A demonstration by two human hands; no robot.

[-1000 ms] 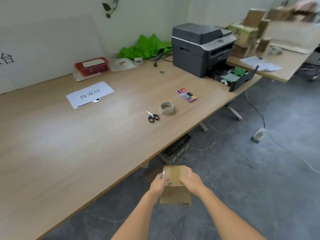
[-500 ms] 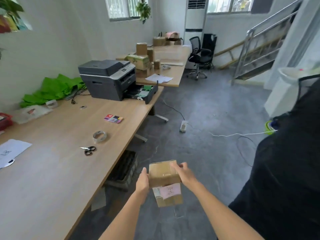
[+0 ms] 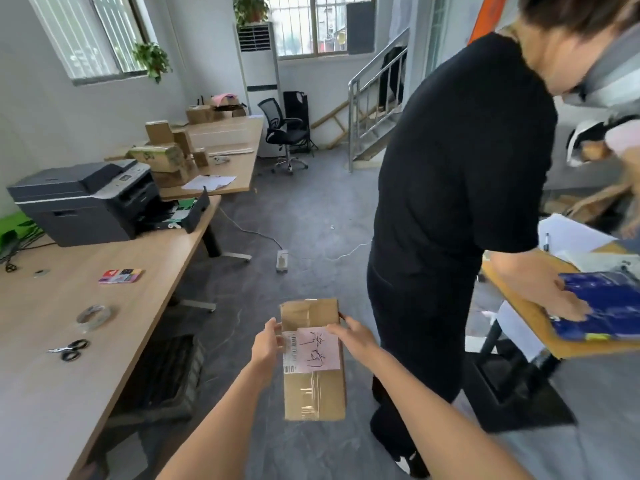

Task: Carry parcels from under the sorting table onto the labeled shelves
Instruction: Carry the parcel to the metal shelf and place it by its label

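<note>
I hold a taped brown cardboard parcel point(image 3: 313, 382) in front of me above the grey floor. A pink handwritten note and a white barcode label sit on its top face. My left hand point(image 3: 268, 342) grips its left side and my right hand point(image 3: 353, 336) grips its right side near the far end. The long wooden sorting table point(image 3: 114, 306) runs along my left. No labeled shelves are in view.
A person in black point(image 3: 450, 202) stands close on my right, leaning over a small table point(image 3: 530, 317) with a blue item. A printer point(image 3: 86, 199), tape roll point(image 3: 94, 315) and scissors point(image 3: 69, 348) sit on the sorting table. A crate point(image 3: 162, 372) lies underneath. A power strip point(image 3: 282, 259) and cables lie on the floor.
My view has swung right, away from the table and toward the room. The parcel has been turned so its labelled top faces me. The person in black is now fully in view.
</note>
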